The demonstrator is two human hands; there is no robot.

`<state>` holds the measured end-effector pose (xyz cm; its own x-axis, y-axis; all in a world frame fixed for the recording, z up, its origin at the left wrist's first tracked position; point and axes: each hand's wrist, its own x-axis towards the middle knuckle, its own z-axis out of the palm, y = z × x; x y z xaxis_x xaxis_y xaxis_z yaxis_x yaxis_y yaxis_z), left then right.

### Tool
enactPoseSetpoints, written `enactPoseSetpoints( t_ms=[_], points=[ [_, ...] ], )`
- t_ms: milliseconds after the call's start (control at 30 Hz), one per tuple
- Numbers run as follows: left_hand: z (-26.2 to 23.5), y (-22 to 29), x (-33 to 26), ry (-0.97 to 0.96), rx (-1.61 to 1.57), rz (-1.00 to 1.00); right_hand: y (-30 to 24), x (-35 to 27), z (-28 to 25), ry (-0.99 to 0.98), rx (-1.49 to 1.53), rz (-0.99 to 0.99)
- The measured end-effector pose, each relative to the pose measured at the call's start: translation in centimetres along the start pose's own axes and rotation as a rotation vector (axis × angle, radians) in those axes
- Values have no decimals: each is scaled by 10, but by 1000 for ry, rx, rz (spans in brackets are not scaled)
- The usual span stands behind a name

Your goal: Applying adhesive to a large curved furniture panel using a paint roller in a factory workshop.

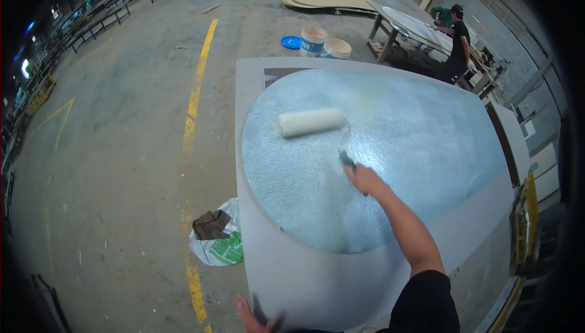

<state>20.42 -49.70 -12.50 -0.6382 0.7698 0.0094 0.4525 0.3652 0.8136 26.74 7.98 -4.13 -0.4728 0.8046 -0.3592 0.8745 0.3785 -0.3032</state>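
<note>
Right hand (364, 179) is closed around the roller (312, 122) handle, the roller lying on the wet round panel (426, 144) ahead. Left hand (253, 316), fingers spread, presses the board (304, 272) edge.

I see a cream-white roller sleeve (311, 122), a glistening pale blue stippled round panel (420, 150) on a grey-white board (317, 284), a yellow floor line (196, 98), a blue lid (291, 42).
</note>
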Motion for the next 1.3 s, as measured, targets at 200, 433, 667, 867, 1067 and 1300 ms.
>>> enactPoseSetpoints(
  t_ms=[200,433,667,867,1067,1300],
  points=[
    [28,100,104,-357,-709,-23,4,-188,53,85,117,166],
    [101,156,112,-756,-1194,-663,-38,-313,110,203,648,181],
    [110,172,96,-730,-827,-548,8,-391,126,148,740,-109],
    [113,133,63,-276,-290,-201,166,-460,92,522,732,87],
    [95,202,36,-166,27,-114,304,-502,93,706,614,208],
    [117,254,100,-189,285,-165,367,-482,100,843,701,109]
  ],
)
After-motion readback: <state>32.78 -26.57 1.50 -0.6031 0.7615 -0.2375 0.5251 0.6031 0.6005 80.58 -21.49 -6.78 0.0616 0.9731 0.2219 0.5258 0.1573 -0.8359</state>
